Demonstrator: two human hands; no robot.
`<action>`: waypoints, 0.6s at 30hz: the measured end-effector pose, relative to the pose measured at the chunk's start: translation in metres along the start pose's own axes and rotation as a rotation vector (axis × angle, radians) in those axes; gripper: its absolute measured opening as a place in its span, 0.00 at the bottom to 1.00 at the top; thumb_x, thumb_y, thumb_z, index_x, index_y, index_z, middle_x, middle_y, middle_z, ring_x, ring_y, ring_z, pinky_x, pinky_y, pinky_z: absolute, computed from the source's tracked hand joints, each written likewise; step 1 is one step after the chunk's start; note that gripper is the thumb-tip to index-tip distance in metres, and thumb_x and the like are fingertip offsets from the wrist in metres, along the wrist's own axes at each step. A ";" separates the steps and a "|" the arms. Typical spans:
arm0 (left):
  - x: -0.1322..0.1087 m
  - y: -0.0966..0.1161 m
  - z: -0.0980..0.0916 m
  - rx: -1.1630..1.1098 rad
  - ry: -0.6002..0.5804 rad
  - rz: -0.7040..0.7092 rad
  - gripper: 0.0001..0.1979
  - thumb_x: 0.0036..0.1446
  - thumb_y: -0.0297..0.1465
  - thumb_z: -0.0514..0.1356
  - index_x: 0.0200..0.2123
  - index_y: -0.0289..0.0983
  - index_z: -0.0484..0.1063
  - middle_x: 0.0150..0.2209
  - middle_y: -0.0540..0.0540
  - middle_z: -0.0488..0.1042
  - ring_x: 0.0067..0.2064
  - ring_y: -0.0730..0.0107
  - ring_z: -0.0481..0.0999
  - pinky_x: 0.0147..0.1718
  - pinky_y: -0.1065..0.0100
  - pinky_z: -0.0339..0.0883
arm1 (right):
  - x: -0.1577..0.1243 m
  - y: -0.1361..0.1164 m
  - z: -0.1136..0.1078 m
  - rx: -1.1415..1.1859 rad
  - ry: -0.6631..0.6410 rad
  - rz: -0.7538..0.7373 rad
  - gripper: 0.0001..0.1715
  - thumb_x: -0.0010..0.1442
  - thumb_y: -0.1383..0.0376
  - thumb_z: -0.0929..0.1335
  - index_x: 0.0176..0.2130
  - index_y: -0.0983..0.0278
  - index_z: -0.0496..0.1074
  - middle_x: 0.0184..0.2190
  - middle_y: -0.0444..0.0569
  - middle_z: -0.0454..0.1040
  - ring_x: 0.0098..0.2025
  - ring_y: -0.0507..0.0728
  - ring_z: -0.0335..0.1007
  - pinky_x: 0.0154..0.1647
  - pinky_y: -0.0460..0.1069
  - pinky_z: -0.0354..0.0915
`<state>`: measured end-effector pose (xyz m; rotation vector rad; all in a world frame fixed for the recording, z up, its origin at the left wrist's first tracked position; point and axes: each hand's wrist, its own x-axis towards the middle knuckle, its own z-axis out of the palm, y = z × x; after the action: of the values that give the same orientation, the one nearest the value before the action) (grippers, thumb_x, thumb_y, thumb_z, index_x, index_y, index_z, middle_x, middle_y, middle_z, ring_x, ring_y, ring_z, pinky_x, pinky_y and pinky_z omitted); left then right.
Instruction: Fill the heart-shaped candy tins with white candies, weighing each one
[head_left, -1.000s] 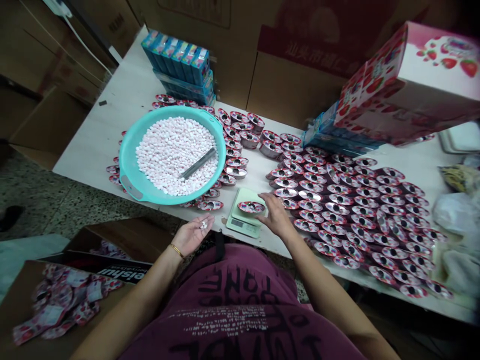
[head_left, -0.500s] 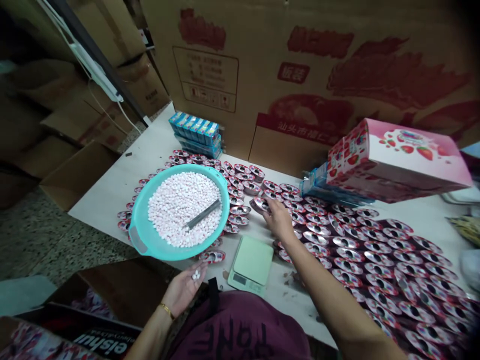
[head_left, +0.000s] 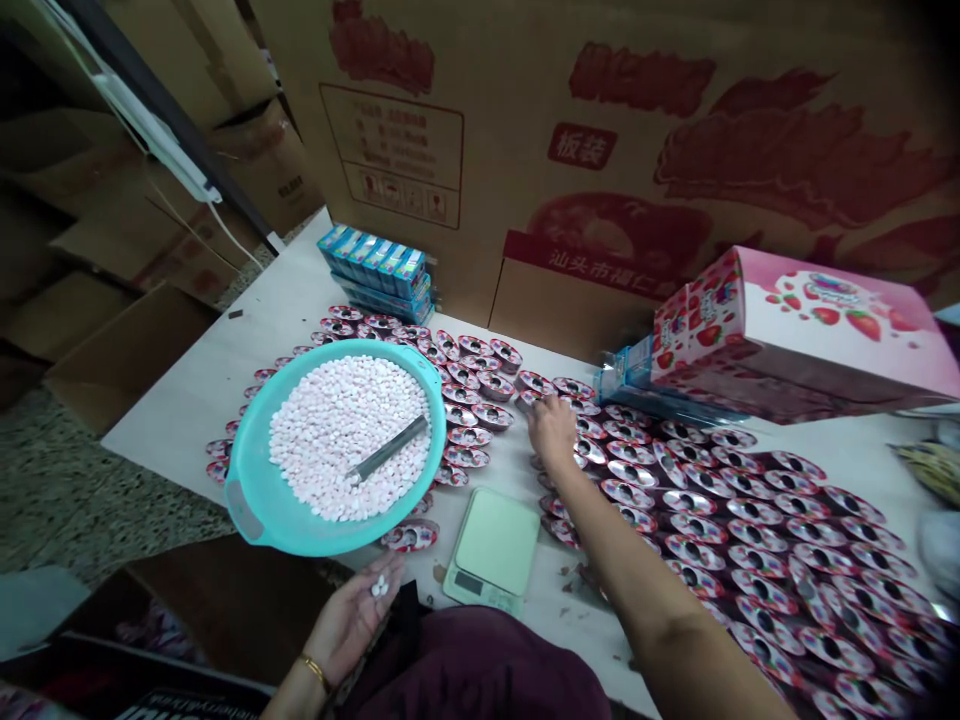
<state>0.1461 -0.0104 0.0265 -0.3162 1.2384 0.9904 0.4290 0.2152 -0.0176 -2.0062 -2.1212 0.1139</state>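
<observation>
My left hand (head_left: 360, 615) lies palm up below the basin, fingers slightly curled, with a few white candies (head_left: 380, 586) in its palm. Farther out, my right hand (head_left: 553, 432) reaches in among the oval printed containers (head_left: 634, 452), each with a dark hole in its top. Its fingers are bent down and closed; the hand itself hides what is in them. The turquoise basin (head_left: 244, 490), full of small white candies (head_left: 341, 430), stands to the left. A grey metal scoop or bar (head_left: 388, 450) rests on the candies.
A pale green kitchen scale (head_left: 495, 540) sits between my hands. Blue boxes (head_left: 375, 265) are stacked at the back left. A strawberry-printed box (head_left: 817, 320) stands at the right over more blue boxes (head_left: 637, 375). Behind the table rises a large cardboard carton (head_left: 480, 130).
My right hand has moved a little from the near container it was holding toward the neighbouring row, its fingers now hidden. My left hand still holds the candies. The view has shifted slightly.
</observation>
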 end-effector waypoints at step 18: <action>-0.028 -0.016 0.051 0.104 -0.290 -0.046 0.11 0.44 0.19 0.58 0.35 0.29 0.70 0.35 0.38 0.73 0.37 0.70 0.73 0.40 0.73 0.64 | -0.171 -0.045 -0.054 -0.002 -0.190 -0.480 0.10 0.54 0.71 0.61 0.27 0.63 0.69 0.28 0.49 0.67 0.31 0.55 0.58 0.31 0.51 0.53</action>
<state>0.1911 0.0023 0.0641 -0.1140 1.0097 0.8944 0.4040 0.0376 0.0267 -1.4805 -2.6548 0.2284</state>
